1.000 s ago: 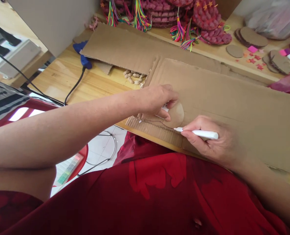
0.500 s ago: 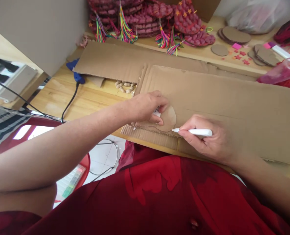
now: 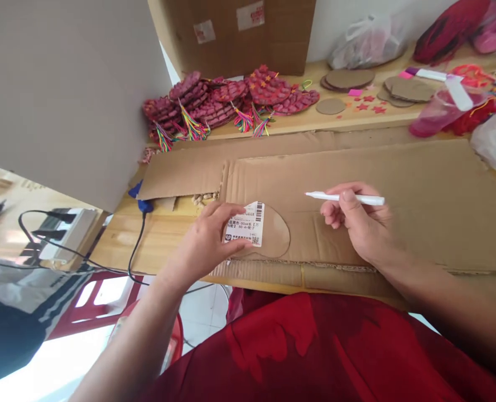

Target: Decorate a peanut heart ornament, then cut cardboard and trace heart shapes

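Observation:
My left hand (image 3: 206,240) curves its thumb and fingers around the left part of a rounded cardboard cutout (image 3: 276,233), gripping it across a white printed label (image 3: 253,224). The cutout lies on a large flat cardboard sheet (image 3: 415,195), close to its front edge. My right hand (image 3: 362,220) is closed around a slim white marker pen (image 3: 369,199). The pen's tip points left, above the sheet and apart from the cutout. My palm hides the cutout's left end.
Pink scaled ornaments with tassels (image 3: 214,103) are stacked on the back shelf. Oval cardboard pieces (image 3: 348,79), red stars (image 3: 379,109) and a pink plastic cup (image 3: 436,114) stand right of them. A black cable (image 3: 136,245) and a power strip (image 3: 70,237) are at left.
The marker pen has risen away from the cutout's edge. My left hand has shifted so the label now shows between thumb and fingers. The camera view has tilted up towards the shelf.

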The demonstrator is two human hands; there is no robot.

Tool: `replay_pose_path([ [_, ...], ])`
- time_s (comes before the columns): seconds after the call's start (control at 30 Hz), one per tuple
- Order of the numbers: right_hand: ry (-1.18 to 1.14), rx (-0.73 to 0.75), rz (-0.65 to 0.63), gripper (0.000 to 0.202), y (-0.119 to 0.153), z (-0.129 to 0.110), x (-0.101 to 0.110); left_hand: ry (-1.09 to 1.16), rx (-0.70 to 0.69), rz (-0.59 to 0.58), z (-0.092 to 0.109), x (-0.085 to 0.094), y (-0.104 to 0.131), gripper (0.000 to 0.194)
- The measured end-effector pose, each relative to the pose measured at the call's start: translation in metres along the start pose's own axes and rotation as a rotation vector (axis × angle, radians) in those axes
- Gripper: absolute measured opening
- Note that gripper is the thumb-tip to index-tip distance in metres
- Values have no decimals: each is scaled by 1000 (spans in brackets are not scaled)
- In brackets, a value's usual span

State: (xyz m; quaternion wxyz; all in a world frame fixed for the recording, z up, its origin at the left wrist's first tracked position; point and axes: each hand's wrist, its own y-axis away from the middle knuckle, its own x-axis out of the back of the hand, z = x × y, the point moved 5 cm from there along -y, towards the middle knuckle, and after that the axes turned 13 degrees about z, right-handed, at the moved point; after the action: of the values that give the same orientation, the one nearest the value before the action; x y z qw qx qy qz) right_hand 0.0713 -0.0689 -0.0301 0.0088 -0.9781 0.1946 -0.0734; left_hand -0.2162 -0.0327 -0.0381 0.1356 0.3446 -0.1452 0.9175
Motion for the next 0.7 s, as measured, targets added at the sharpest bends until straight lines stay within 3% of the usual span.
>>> replay_pose_path([
  [0.17, 46, -16, -83, 21, 3, 1, -1, -183, 93, 12, 0, 0, 18, 86],
  [0.33, 109, 23, -136, 18, 8, -2, -2, -324, 179, -6, 3, -10, 17, 97],
  [0.57, 297, 245, -296, 14, 21, -12, -10, -266, 232, 35, -1, -6, 12, 96],
  [0.7, 335, 341, -347, 19, 25, -18, -14, -183, 192, 80, 6, -1, 20, 71],
])
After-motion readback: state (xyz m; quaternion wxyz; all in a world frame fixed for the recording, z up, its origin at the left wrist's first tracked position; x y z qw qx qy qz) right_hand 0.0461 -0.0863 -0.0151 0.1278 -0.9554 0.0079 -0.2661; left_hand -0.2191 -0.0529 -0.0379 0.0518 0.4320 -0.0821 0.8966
